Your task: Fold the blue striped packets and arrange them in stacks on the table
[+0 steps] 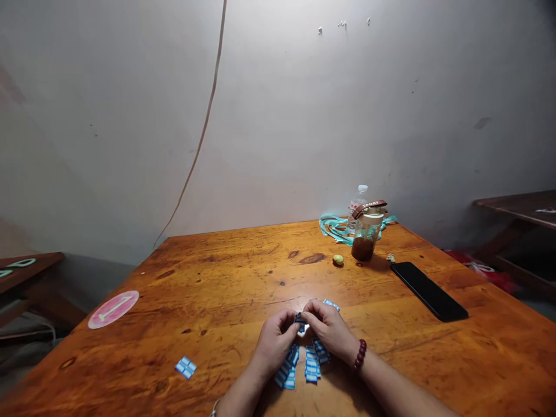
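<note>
My left hand and my right hand meet near the front middle of the table, fingers pinched. Between their fingertips is a small blue sticker sheet, seen dark against the light and partly covered by the fingers. Below the left hand lie overlapping strips of blue-and-white stickers. More such strips lie under the right hand, and another blue-and-white piece shows just beyond it. Away to the left, a single blue-and-white sticker piece with several panels lies flat.
The wooden table reaches the wall. Right of centre stand a brown-lidded drink bottle and a clear water bottle among turquoise ribbons. A yellowish small object and black phone lie nearby. A pink disc is left.
</note>
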Tool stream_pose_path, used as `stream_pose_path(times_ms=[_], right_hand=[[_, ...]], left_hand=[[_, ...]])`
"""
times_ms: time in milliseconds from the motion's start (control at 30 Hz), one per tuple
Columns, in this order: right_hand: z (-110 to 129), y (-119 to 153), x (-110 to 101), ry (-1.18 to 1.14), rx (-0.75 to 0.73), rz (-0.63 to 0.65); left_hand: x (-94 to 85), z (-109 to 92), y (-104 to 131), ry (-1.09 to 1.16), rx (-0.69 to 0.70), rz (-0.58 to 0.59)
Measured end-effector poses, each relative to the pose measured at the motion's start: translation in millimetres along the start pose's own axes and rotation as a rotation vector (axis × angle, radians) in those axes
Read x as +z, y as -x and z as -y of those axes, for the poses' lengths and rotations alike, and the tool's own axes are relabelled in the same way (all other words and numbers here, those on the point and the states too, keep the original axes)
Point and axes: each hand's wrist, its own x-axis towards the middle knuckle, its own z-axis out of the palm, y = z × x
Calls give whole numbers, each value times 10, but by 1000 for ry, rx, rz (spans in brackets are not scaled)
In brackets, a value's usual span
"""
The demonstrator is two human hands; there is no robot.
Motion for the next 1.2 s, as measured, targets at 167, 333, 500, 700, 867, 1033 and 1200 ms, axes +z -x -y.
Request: stream_pose_path(times_ms=[167, 333, 500, 700, 867, 1033, 1200], right_hand=[[18, -14, -34, 29, -18, -14], [-94, -114, -276, 115, 52, -110], [-215, -123, -418, 402, 87, 10], [-156, -78, -369, 511, 61, 109], [-183, -122, -445, 447, 48, -86], [-191, -112, -454, 441, 35, 27], [80, 4, -199, 467, -221, 163]], left_hand=[[-13, -61, -8, 25, -25, -33], [-139, 5, -66, 77, -55, -233], [-208, 90, -102, 99, -69, -299], [-204, 90, -93, 69, -34, -299], [-218, 82, -97, 49, -42, -315], [-254, 79, -109, 26, 18, -385], [-335, 113, -142, 63, 54, -484]])
